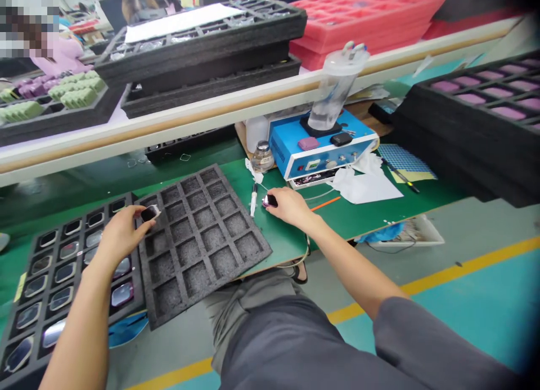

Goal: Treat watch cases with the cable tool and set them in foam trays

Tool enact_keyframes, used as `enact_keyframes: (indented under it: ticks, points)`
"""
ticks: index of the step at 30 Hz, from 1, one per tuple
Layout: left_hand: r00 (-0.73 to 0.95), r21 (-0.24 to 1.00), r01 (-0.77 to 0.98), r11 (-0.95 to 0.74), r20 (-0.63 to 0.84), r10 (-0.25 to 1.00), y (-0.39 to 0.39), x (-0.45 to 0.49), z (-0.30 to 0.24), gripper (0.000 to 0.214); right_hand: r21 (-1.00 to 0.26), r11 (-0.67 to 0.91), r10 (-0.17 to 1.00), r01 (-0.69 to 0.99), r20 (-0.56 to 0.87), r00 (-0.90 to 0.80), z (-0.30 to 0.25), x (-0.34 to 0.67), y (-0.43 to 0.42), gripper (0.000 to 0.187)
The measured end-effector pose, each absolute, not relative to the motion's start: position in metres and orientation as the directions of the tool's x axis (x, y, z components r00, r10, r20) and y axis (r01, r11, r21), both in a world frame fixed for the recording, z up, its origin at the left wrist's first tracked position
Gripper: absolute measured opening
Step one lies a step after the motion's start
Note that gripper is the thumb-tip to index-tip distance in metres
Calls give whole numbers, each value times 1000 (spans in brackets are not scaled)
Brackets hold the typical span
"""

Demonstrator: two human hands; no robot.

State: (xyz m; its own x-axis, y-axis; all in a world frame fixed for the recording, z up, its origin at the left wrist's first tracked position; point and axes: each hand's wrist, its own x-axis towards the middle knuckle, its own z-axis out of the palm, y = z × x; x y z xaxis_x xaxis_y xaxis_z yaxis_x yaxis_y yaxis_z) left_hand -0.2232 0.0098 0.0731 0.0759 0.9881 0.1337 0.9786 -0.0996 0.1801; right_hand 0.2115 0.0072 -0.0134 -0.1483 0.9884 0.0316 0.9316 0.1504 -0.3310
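Observation:
My left hand (122,237) pinches a dark, glossy square piece (151,213) with a shiny rim, above the upper left edge of a black foam tray (180,239) whose visible pockets hold nothing. Left of that, a second foam tray (79,264) carries several rounded-square pieces with glossy faces and metallic rims, like watch cases. Over the green bench, my right hand (291,207) has its fingers closed on a small dark piece (270,200) with a shiny edge, partly covered by the fingers. Close beside it lies a syringe (253,200).
A blue machine (323,145) bears a clear plastic container (337,89). In front are a glass jar (262,157), white wipes (367,184) and an orange stick (325,204). Stacked foam trays (447,137) stand right; black (202,52) and red trays (358,18) occupy the shelf.

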Motion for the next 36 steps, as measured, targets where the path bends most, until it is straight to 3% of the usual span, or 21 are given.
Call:
enact_keyframes:
  ticks: [5,7,9,12,15,17,18,21,23,25,27,29,36]
  points:
    - [111,615,768,-179,148,983,13,-136,73,61,-381,213,977,900,76,-199,-11,215,6,43]
    - [151,842,523,-129,58,987,20,-95,65,62,-456,216,973,863,172,-153,-7,223,-2,44]
    - [201,968,250,22,-74,977,30,-60,55,55,-583,134,963,801,267,33,-5,236,-15,29]
    - [255,988,82,130,-147,956,44,-23,40,48,-790,-96,878,606,219,425,-14,262,-39,27]
    - [273,988,13,154,-152,950,54,-4,27,42,-988,-142,784,54,-79,616,-30,279,-53,34]
    - [275,985,-29,167,-153,949,54,1,22,37,-955,-116,815,-272,-248,524,-34,283,-50,40]
    - [274,984,-48,172,-152,950,53,3,19,35,-933,-117,840,-341,-276,467,-33,282,-45,39]
    - [259,980,-92,175,-146,955,46,4,15,35,-887,10,889,-462,-203,410,-16,277,-25,28]
    - [241,979,-116,169,-137,961,42,4,12,39,-755,162,917,-635,-124,380,1,272,-13,24]
    - [218,977,-144,157,-123,968,40,5,8,45,-602,205,955,-772,-51,293,16,264,-3,24]
    - [185,975,-175,139,-106,977,40,6,4,47,-589,156,982,-793,9,187,24,252,4,25]
    - [140,971,-210,115,-86,986,42,7,1,46,-668,142,989,-730,70,129,25,236,12,26]
    - [38,969,-242,50,-42,998,47,13,9,48,-856,325,946,-402,290,147,2,188,58,28]
